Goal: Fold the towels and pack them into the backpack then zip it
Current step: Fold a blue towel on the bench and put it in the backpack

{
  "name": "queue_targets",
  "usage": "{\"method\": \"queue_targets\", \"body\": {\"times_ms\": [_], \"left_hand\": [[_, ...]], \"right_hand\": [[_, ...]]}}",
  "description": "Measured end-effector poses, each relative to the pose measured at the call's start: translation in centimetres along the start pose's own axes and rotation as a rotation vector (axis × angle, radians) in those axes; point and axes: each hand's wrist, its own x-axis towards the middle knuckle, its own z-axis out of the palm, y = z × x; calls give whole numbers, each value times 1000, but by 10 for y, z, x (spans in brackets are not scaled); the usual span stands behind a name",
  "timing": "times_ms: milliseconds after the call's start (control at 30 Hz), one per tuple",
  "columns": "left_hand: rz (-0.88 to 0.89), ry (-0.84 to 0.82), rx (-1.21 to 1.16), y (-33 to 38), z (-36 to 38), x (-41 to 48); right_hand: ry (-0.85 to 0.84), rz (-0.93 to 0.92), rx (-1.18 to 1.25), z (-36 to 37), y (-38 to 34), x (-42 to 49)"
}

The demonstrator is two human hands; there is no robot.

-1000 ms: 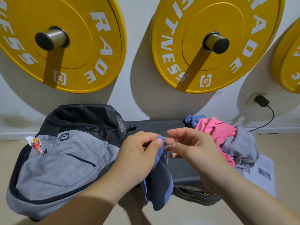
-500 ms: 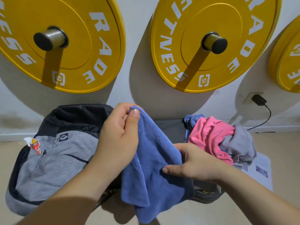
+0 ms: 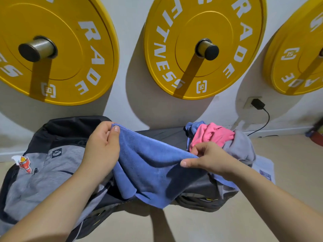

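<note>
Head view, blue towel: blue towel is stretched between both hands, top edge taut, the rest hanging in front of the dark bench
Left hand: left hand pinches the far-left corner between thumb and fingers, raised above the backpack
Right hand: right hand pinches the right corner, lower and nearer, just in front of the pile
Backpack: grey and black backpack lies on the left, touching the towel's left side; I cannot tell if its zip is open
Waiting pile: pink towel and grey towel are bunched on the right of the bench
Step in hand: likely spreading towel 1 to begin a fold
Next move: probably bring the 2 corners together, edges matched, keeping both pinches firm
</note>
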Motion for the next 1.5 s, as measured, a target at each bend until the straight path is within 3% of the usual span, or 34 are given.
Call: {"method": "queue_targets", "body": {"times_ms": [100,267,400,467,533,700,900,1133,1267,1500], "left_hand": [[-19,5,8,-3,-3,1],[-2,-12,16,3,-3,0],[65,79,-47,13,-10,0],[102,131,-68,15,-12,-1],[79,117,-60,7,-10,0],[-26,58,33,-1,-4,0],[-18,57,62,10,-2,-2],[-189,-54,123,-13,1,4],[-291,-124,41,-18,12,-6],[-94,-262,-85,29,44,-49]], "right_hand": [[50,-1,113,-8,6,0],[67,-33,-47,-13,24,-5],[253,4,423,-19,17,-6],[253,14,799,-25,5,-6],[290,21,968,-28,-2,-6],[522,1,661,-21,8,2],[615,-3,466,-23,4,6],[552,114,429,-11,16,12],[417,206,572,12,5,8],[158,12,630,58,-47,-21]]}}
